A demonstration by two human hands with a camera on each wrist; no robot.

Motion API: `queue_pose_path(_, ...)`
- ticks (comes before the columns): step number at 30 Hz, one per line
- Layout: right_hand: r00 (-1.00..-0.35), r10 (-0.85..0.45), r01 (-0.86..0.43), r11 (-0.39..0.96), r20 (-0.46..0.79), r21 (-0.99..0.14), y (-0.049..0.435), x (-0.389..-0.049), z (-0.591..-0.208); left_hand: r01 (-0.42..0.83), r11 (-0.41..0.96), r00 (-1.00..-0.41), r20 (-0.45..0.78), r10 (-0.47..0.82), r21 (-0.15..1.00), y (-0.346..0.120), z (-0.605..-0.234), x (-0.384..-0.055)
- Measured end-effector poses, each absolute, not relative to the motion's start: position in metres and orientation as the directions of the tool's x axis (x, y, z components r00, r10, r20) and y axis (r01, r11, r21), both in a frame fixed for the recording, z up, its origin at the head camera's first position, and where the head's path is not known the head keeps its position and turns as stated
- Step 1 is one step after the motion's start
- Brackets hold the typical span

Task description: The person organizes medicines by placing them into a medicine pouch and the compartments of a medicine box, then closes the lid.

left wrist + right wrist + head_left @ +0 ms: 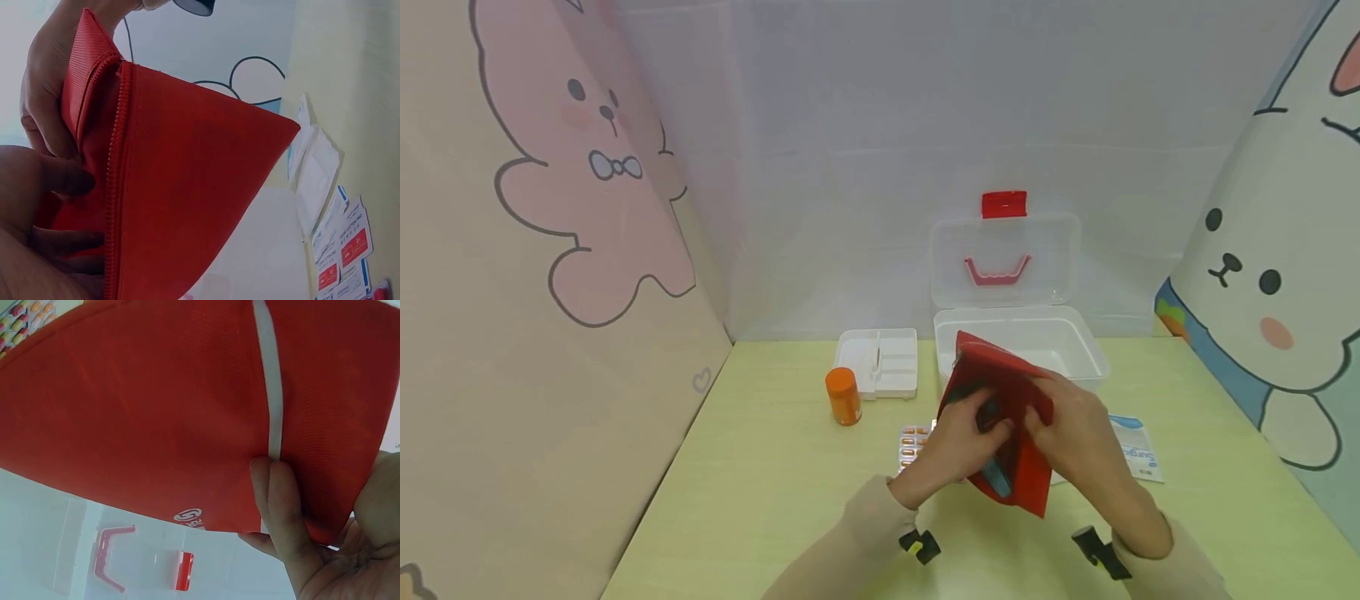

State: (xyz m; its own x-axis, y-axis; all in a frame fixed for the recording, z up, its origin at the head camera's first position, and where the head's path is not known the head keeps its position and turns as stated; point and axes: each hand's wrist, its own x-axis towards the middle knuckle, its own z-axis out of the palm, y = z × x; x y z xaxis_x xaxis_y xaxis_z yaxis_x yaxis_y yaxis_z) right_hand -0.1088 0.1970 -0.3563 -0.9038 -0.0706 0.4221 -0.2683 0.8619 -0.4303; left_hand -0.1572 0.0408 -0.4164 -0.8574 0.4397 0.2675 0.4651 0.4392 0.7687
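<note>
A red zip pouch (pixel 1026 454) is held up over the table, its mouth toward me and its zip (pixel 117 156) undone. My right hand (pixel 1071 425) pinches the pouch's edge; in the right wrist view its fingers (pixel 284 494) lie on the outside, over a pale strip. My left hand (pixel 951 446) reaches into the mouth, where its straight fingers (pixel 65 175) stand apart with red lining between them. A blue-grey patch (pixel 997 477) shows inside the pouch, near its lower fold. The pouch walls partly hide the deeper inside.
Behind the pouch stands a white box (pixel 1086 354) with its clear lid (pixel 1052 258) raised. To the left are a white compartment case (pixel 895 375) and an orange bottle (pixel 844 397). A capsule blister pack (pixel 912 443) lies near my left hand, white-blue packets (pixel 1138 450) to the right.
</note>
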Motion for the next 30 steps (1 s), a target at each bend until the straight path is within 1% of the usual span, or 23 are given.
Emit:
queue_pose_path(5, -0.896, -0.085, -0.288, 0.858, 0.436, -0.424, 0.198, -0.110, -0.357, 0.510, 0.415, -0.832, 0.311, 0.459, 0.753, 0.034, -0.404, -0.152)
queue_pose_path(12, -0.899, -0.079, -0.281, 0.858, 0.431, -0.430, 0.200, -0.110, -0.355, 0.595, 0.418, -0.790, 0.404, 0.462, 0.687, 0.022, -0.381, -0.140)
queue_pose_path(20, -0.902, -0.077, -0.274, 0.863, 0.425, -0.424, 0.206, -0.111, -0.352, 0.627, 0.349, -0.764, 0.464, 0.448, 0.696, 0.002, -0.366, -0.134)
queue_pose_path(24, -0.910, -0.065, -0.254, 0.868, 0.410, -0.426, 0.211, -0.111, -0.350, 0.619, 0.380, -0.780, 0.479, 0.403, 0.687, -0.008, -0.363, -0.136)
queue_pose_path(30, -0.914, -0.055, -0.239, 0.874, 0.402, -0.423, 0.218, -0.110, -0.349, 0.527, 0.481, -0.850, 0.425, 0.312, 0.701, -0.027, -0.363, -0.141)
